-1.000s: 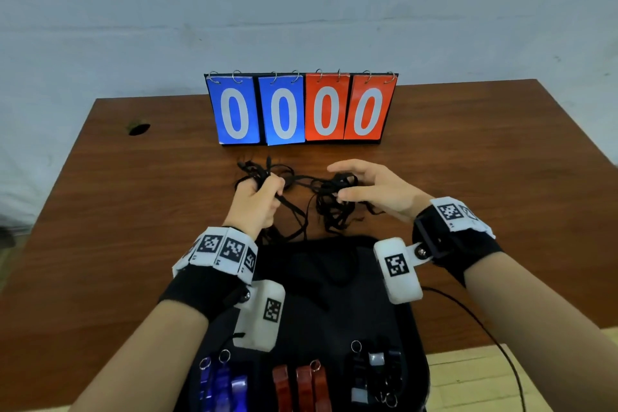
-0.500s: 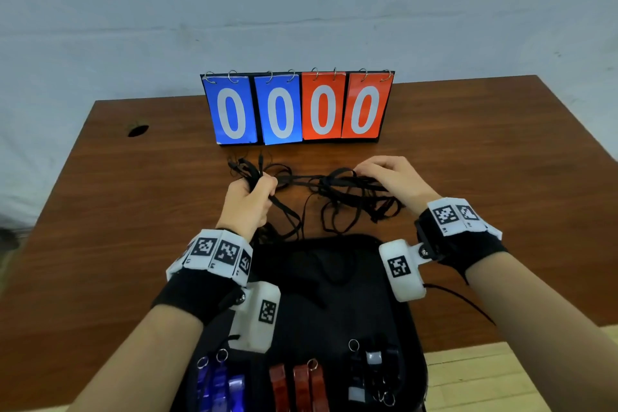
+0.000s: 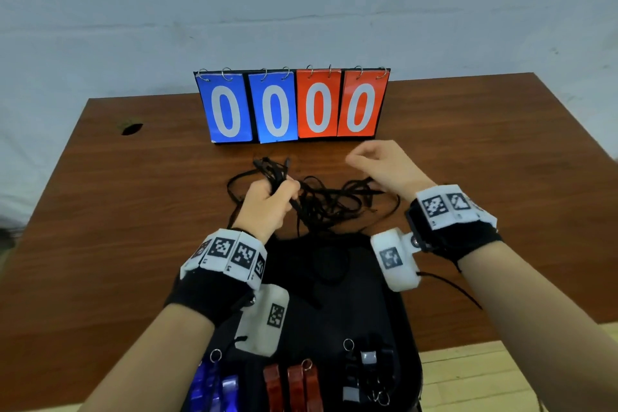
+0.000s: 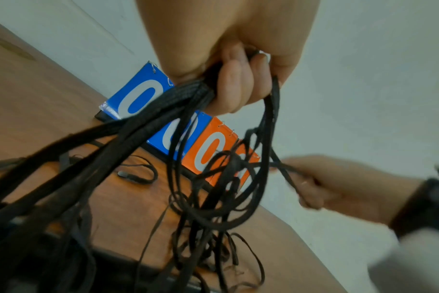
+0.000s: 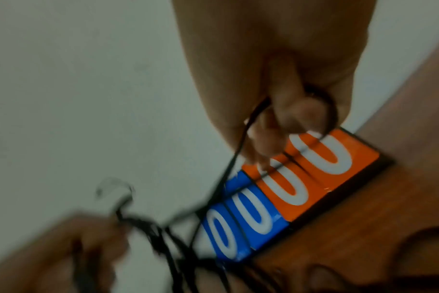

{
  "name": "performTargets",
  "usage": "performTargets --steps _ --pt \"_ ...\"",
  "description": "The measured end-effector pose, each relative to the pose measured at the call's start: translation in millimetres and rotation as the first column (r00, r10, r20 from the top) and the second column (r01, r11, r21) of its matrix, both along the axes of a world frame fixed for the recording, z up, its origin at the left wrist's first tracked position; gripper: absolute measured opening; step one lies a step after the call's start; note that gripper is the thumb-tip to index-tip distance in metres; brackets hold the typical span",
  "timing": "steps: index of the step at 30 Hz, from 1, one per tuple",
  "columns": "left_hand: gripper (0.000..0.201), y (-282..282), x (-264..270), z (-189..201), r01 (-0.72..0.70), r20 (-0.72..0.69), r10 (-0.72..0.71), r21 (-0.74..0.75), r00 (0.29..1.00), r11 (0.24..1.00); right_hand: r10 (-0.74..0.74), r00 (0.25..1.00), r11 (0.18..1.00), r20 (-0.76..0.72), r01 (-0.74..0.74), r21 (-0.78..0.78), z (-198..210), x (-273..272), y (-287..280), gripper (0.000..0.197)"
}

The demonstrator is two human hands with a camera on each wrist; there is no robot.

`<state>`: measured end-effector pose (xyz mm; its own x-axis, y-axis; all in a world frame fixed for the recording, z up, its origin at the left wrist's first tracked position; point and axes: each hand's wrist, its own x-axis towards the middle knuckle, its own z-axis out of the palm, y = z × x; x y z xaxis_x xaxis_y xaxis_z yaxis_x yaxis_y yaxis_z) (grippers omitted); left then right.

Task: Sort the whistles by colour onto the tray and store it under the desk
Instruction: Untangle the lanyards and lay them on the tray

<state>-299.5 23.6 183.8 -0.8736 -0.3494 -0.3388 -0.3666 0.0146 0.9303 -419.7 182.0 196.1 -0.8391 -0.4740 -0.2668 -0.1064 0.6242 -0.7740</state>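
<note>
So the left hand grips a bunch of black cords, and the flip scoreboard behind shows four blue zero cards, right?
Not quite. The left hand does grip the bunch of black cords, but the flip scoreboard shows two blue zero cards and two orange-red ones, as the head view shows.

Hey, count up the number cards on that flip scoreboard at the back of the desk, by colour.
Blue cards: 2
Orange-red cards: 2
Total: 4
</note>
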Motion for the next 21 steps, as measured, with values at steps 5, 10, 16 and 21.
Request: performTargets --steps 5,10,16,21 --pt "0.036 -6 0 5 -0.001 -0.037 0.002 0.035 0.999 0.999 0.004 0.914 0.989 -0.405 0.055 0.134 -23 18 8 0.015" --pt "0.038 -13 3 9 -0.016 -0.028 0.017 0.032 0.999 0.999 0.148 0.977 0.989 -0.150 -0.146 0.027 -28 51 -28 0.039" --pt "0.036 -15 5 8 -0.001 -0.018 0.001 0.008 1.000 1.000 0.209 0.978 0.976 0.023 -0.207 -0.061 -38 54 -43 0.026" --pt "0.037 -25 11 -3 -0.078 0.041 0.085 -0.138 0.996 0.987 0.035 0.999 0.968 0.009 -0.031 -0.249 -35 44 -24 0.027"
